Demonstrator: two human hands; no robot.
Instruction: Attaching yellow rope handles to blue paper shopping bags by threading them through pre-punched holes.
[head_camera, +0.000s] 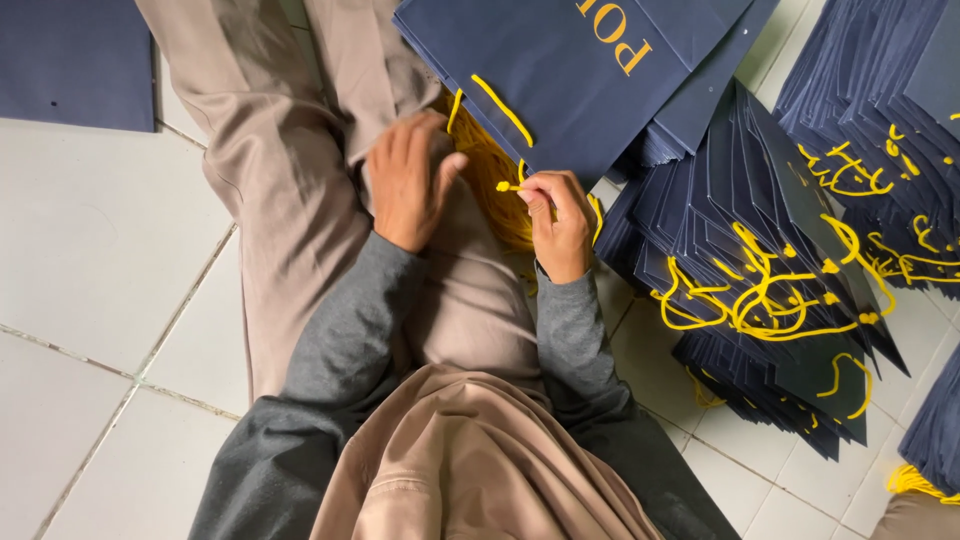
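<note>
I sit on a tiled floor with a flat navy paper bag (570, 70) lying across my lap. My right hand (557, 222) pinches the end of a yellow cord (508, 186) at the bag's lower edge. A second yellow cord (500, 105) lies across the bag's face. My left hand (408, 178) rests on my thigh beside a bundle of yellow cords (490, 175), fingers loosely curled, nothing seen in it.
Stacks of finished navy bags with yellow cord handles (770, 280) fan out on the right, more at the far right (880, 130). A flat navy sheet (70, 60) lies at the top left. White floor tiles (100, 250) spread to the left.
</note>
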